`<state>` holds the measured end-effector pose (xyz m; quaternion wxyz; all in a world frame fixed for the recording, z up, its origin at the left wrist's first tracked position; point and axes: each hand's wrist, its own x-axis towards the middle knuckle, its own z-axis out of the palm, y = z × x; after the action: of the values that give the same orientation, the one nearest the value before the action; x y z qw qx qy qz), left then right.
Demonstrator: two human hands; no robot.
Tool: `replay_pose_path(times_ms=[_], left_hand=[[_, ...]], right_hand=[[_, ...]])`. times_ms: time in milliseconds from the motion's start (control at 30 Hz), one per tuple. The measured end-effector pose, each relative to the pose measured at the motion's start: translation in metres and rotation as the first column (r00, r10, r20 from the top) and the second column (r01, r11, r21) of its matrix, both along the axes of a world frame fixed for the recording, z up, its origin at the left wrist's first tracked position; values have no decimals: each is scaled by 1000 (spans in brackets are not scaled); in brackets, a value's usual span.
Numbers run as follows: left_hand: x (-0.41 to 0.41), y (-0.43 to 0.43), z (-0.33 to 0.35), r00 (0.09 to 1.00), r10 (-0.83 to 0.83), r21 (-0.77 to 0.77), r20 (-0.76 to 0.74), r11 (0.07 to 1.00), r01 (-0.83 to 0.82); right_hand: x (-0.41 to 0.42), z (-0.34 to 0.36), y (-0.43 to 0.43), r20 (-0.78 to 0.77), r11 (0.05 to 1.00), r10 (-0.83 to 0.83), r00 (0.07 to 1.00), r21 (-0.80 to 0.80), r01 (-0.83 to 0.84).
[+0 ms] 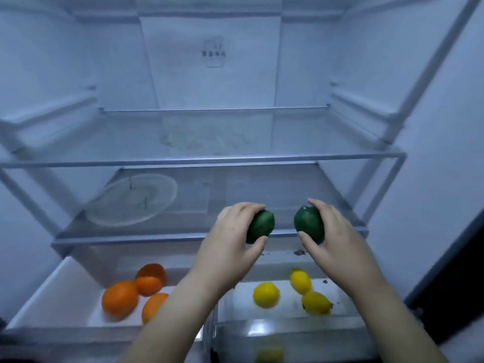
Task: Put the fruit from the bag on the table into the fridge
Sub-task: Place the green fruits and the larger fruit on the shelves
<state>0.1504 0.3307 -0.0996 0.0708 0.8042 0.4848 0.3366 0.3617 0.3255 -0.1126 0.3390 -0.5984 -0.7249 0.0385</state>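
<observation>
I look into an open fridge. My left hand (230,231) grips a dark green round fruit (262,226), and my right hand (332,231) grips a second dark green fruit (309,224). Both are held side by side, a little apart, over the front edge of the lower glass shelf (131,238). Below, the left drawer (52,292) holds three oranges (120,299). Three lemons (265,294) lie in the right drawer (340,286). The bag and the table are out of view.
A clear glass plate (131,200) lies on the left of the lower shelf. An upper glass shelf (209,161) spans the fridge above it. The fridge door edge (445,127) stands at the right. Dark specks lie on the shelf lip near my right hand.
</observation>
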Motion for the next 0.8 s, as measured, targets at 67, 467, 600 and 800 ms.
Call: replay_pose_path(times_ms=[67,467,600,800], left_hand=[[12,28,2,998,-58,-13,-29,998,58],[75,137,-31,980,-88,-178,-177,982,56],[85,148,-42,975,-98,-206,-200,977,56],[88,154,-56,982,-75,-203,-174,978,39]], right_hand=[[11,1,19,61,997,-72,996,-33,74],[50,-24,106,250,953,-196,948,-180,245],[54,-34,117,221,953,-197,955,-186,240],[57,-49,124,204,966,-171,964,-158,205]])
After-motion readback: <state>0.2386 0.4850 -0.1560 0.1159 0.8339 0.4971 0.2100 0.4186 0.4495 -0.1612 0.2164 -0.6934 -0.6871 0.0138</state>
